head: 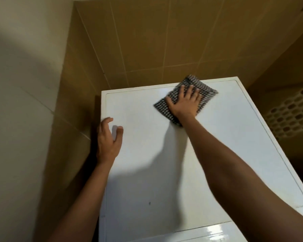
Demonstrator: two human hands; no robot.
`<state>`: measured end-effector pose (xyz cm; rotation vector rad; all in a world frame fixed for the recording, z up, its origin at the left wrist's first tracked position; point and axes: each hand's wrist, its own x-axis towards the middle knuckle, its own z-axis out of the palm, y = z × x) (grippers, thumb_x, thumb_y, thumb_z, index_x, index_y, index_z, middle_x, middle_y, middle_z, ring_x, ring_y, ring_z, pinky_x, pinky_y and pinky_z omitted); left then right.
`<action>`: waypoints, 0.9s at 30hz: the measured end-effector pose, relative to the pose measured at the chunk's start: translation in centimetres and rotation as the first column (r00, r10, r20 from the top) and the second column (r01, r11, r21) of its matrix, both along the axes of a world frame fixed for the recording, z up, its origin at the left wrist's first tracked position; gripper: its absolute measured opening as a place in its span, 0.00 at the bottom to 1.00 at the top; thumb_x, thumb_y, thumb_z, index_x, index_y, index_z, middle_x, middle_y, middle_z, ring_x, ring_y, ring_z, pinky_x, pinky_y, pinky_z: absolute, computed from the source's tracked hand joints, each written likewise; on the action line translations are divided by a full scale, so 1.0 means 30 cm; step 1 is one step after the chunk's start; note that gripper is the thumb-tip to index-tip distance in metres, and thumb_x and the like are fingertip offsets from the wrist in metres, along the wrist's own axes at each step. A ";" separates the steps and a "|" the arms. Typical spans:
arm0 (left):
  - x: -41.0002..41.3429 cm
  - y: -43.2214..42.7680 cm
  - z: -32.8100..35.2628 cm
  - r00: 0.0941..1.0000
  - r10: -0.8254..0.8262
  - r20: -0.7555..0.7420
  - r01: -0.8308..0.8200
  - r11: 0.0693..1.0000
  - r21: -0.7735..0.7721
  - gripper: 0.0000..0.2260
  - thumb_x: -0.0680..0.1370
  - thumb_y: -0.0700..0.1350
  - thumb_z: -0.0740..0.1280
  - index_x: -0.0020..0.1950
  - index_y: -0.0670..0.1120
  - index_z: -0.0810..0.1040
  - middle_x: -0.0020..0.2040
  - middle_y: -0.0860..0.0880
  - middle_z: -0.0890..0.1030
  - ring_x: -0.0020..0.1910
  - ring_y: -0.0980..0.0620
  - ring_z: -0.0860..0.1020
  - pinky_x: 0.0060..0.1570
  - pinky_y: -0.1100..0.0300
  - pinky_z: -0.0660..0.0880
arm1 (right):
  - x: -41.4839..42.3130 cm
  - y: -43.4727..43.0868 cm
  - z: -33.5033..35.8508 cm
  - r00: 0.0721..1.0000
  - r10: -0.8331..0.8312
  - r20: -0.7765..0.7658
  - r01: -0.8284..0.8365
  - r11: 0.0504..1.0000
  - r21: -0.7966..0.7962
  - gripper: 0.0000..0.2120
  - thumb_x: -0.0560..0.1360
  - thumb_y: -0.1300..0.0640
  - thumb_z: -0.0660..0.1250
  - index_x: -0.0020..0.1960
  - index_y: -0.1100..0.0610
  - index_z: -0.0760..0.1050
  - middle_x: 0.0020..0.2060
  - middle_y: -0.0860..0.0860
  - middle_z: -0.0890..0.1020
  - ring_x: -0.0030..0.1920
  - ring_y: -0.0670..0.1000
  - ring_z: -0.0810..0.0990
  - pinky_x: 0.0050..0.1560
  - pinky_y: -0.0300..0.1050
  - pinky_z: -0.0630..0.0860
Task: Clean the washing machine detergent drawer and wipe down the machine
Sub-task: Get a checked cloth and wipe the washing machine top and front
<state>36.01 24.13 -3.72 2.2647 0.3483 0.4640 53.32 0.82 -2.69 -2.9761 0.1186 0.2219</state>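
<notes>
The washing machine (164, 163) has a smooth, glossy white rectangular top. A dark, checked woven cloth (198, 95) lies flat near its far right corner, pressed under the right hand (184, 103), fingers spread flat on it. The left hand (108, 138) hovers at the left edge, fingers loosely curled, holding nothing. A perforated plastic basket (292, 116) stands right, contents hidden. Tan tiles (147, 41) line the far wall.

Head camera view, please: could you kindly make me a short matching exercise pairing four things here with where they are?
Things:
1. checked cloth
2. left hand
3. perforated basket
4. small dark speck

Places:
A. right of the machine
B. near the top's left edge
C. under the right hand, far side
D. on the top, near side

Pairs: 1-C, 2-B, 3-A, 4-D
</notes>
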 end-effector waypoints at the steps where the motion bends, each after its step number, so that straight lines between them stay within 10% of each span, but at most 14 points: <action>1: -0.001 0.001 0.004 1.000 0.003 0.004 -0.003 1.000 -0.003 0.28 0.77 0.60 0.56 0.66 0.41 0.71 0.65 0.42 0.74 0.63 0.46 0.73 0.60 0.60 0.67 | -0.020 0.089 0.002 0.997 0.075 0.000 -0.075 0.997 0.005 0.43 0.74 0.29 0.44 0.78 0.54 0.42 0.77 0.61 0.43 0.76 0.64 0.39 0.73 0.61 0.36; 11: -0.049 0.020 0.043 0.989 0.088 0.115 -0.077 0.992 -0.100 0.20 0.77 0.50 0.60 0.59 0.36 0.75 0.58 0.39 0.77 0.57 0.46 0.74 0.56 0.68 0.65 | -0.413 0.467 0.027 0.759 0.650 -0.027 -0.650 0.760 0.021 0.35 0.77 0.35 0.45 0.78 0.49 0.42 0.78 0.55 0.43 0.76 0.59 0.37 0.74 0.59 0.38; 27: -0.466 -0.092 0.119 0.981 0.090 -0.170 -0.111 0.986 -0.122 0.07 0.80 0.41 0.65 0.53 0.39 0.78 0.50 0.43 0.81 0.50 0.46 0.79 0.49 0.60 0.70 | -0.943 0.136 0.042 0.400 0.909 -0.120 -0.914 0.405 0.020 0.38 0.76 0.33 0.51 0.78 0.47 0.39 0.77 0.53 0.41 0.76 0.57 0.35 0.75 0.55 0.35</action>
